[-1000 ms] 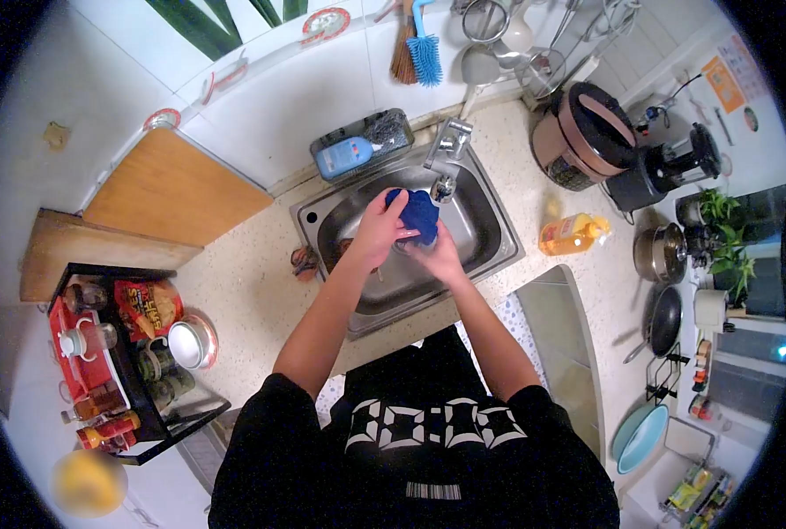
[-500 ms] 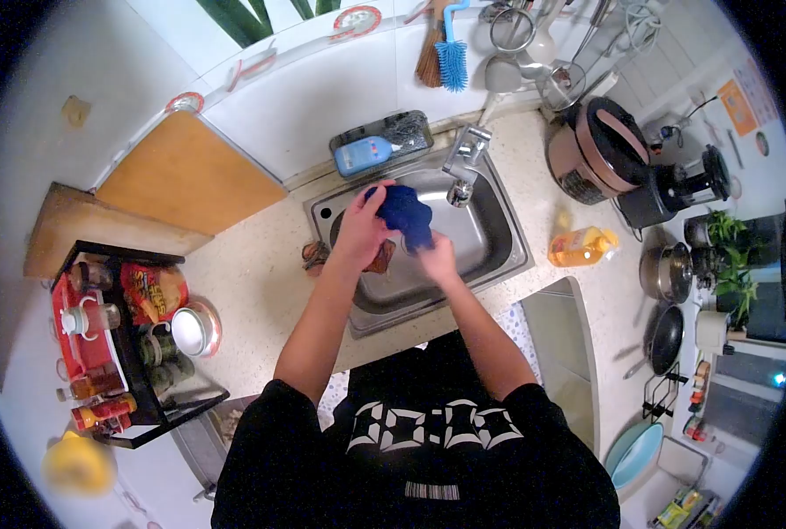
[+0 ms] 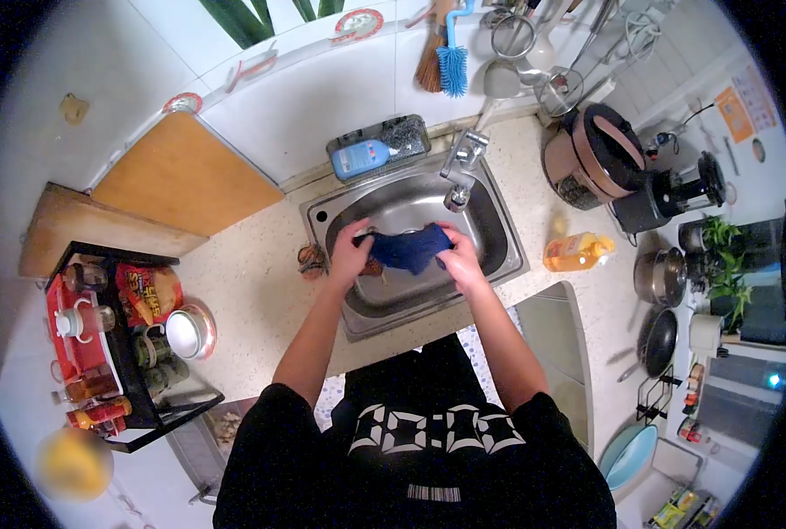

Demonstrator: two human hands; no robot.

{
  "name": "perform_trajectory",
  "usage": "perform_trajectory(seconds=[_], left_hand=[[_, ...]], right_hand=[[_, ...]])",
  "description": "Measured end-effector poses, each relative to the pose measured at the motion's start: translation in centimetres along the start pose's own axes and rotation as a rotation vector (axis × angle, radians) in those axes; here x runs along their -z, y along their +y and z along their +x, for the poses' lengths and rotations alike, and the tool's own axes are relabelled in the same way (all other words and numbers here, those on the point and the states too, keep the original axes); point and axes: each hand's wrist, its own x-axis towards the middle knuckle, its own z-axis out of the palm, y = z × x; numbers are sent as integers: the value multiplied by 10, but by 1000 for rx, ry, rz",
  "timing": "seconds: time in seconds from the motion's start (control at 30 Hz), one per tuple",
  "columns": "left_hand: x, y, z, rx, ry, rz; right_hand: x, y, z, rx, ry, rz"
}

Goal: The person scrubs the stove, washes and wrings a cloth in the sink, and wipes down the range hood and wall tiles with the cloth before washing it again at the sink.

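Note:
A dark blue cloth [image 3: 408,249] is stretched sideways over the metal sink [image 3: 377,305]. My left hand [image 3: 350,254] grips its left end with closed fingers, and my right hand [image 3: 463,262] is closed on the right end. Below the cloth, beside my left hand, part of a brownish thing [image 3: 372,268] shows in the basin; I cannot make out its kind. The faucet [image 3: 463,163] stands at the back of the sink, beyond my right hand.
Behind the sink, a tray [image 3: 408,135] holds a blue bottle [image 3: 360,159]. An orange bottle [image 3: 578,252] and a rice cooker [image 3: 594,157] are to the right. A black rack [image 3: 141,370] with jars and a white-topped container [image 3: 190,332] are left. Cutting boards [image 3: 186,181] lean on the wall.
My hands have moved apart, and the bunched cloth is now spread wider between them. My right hand has shifted right, and the left hand has come lower.

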Motion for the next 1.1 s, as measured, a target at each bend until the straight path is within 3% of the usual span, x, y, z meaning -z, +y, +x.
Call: perform_trajectory(seconds=[0.07,0.1,0.13,0.27,0.37,0.47,0.7,0.87,0.9,0.97,1.03,1.1], left_hand=[[-8,35,-6,51,-243,-443],[-5,59,-7,234,-461,-694],[-17,66,-9,-9,-492,-667],[-51,119,-8,-216,-475,-743],[-73,115,-1,-102,-456,-652],[-75,111,3,44,-594,-479],[-38,92,2,206,-560,-159],[-34,69,3,143,-562,-85],[-35,65,2,288,-604,-177],[-36,56,2,576,-676,-363],[-34,62,-4,772,-701,-783],[-44,63,-10,891,-695,-1075]], right_hand=[[-4,-12,0,8,-25,51],[-5,-15,2,36,-41,36],[-7,-20,3,63,-58,22],[-14,-46,5,18,-47,171],[-8,-52,12,192,-8,7],[2,-82,9,-42,-24,356],[38,-83,11,-72,51,807],[51,-45,18,-85,153,824],[49,-44,17,-80,165,835],[40,-39,15,-5,193,579],[34,-38,10,20,115,355],[25,-39,2,335,59,-261]])
